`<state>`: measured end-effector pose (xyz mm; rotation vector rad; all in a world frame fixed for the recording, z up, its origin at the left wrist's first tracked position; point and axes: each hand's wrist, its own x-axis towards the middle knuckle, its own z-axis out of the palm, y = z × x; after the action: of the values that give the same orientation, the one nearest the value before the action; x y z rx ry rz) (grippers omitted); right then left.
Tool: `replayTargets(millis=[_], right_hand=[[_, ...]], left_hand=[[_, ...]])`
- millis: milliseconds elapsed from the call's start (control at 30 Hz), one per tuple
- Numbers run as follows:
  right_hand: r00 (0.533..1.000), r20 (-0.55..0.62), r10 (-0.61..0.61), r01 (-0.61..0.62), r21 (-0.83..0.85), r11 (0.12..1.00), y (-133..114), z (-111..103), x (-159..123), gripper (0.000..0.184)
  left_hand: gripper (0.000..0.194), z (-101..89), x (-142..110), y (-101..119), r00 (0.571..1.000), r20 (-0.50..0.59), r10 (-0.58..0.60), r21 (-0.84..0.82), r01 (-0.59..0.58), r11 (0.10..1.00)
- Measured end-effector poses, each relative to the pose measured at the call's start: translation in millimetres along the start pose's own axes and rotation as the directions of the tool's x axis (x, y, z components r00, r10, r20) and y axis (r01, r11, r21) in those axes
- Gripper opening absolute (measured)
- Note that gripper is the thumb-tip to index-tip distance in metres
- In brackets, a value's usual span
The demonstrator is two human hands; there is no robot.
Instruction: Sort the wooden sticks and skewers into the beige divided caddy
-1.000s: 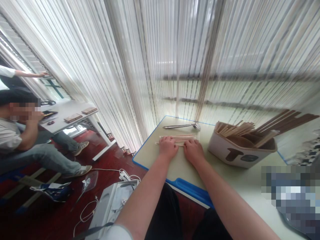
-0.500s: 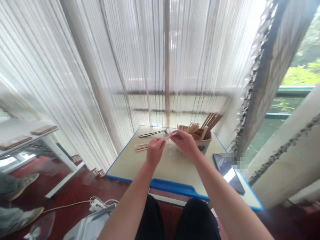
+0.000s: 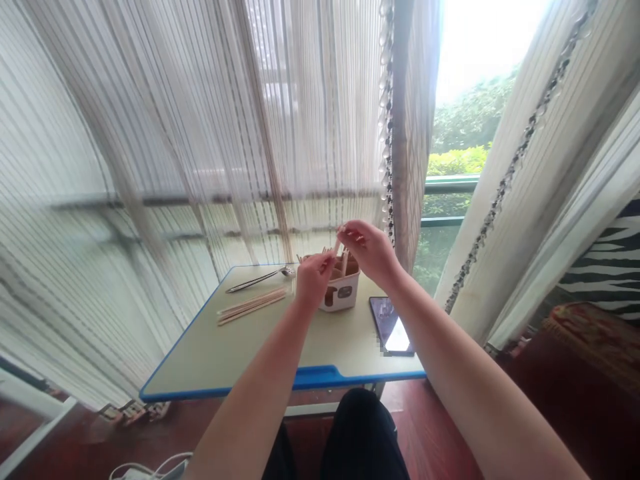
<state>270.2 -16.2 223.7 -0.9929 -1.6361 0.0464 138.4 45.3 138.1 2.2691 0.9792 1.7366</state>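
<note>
Both hands are raised above the far part of the table, over a white and brown box [image 3: 327, 303]. A thin pale stick [image 3: 337, 245] runs between them. My left hand [image 3: 314, 279] is closed on its lower end. At the upper end, my right hand [image 3: 370, 250] pinches it with thumb and fingers. Several thin wooden sticks [image 3: 253, 307] lie side by side on the table to the left of the box. Behind them rests a metal slotted spoon [image 3: 257, 279]. More sticks stand up in the box, partly hidden by my hands.
A dark phone or tablet [image 3: 385, 317] lies on the table's right side, near my right forearm. The table [image 3: 200, 360] has a blue edge. Striped sheer curtains [image 3: 200, 133] hang behind it. White cables [image 3: 145, 467] lie at the lower left.
My hands left the sticks on the table and rose toward the box, with the pale stick now between them. The view has turned right, so the person at the left is out of sight.
</note>
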Motion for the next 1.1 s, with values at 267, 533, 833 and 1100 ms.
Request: replayTargets(millis=[267,533,833,1100], right_hand=[[0.998,0.036,0.049,-0.043,-0.147,0.988,24,-5,1,0.011],[0.987,0.103,0.126,-0.093,-0.278,0.956,50,4,4,0.025],[0.981,0.148,0.121,-0.058,-0.373,0.926,81,14,4,0.021],[0.975,0.135,0.175,-0.133,-0.271,0.953,88,15,-4,0.030]], left_hand=[[0.014,20.1,7,-10,0.983,0.176,-0.045,-0.005,0.047,0.999],[0.020,29.1,9,-19,0.956,0.259,-0.137,0.030,0.134,0.991],[0.016,41.1,17,-25,0.921,0.339,-0.192,0.127,0.157,0.979],[0.017,42.9,17,-26,0.866,0.425,-0.263,0.136,0.226,0.965]])
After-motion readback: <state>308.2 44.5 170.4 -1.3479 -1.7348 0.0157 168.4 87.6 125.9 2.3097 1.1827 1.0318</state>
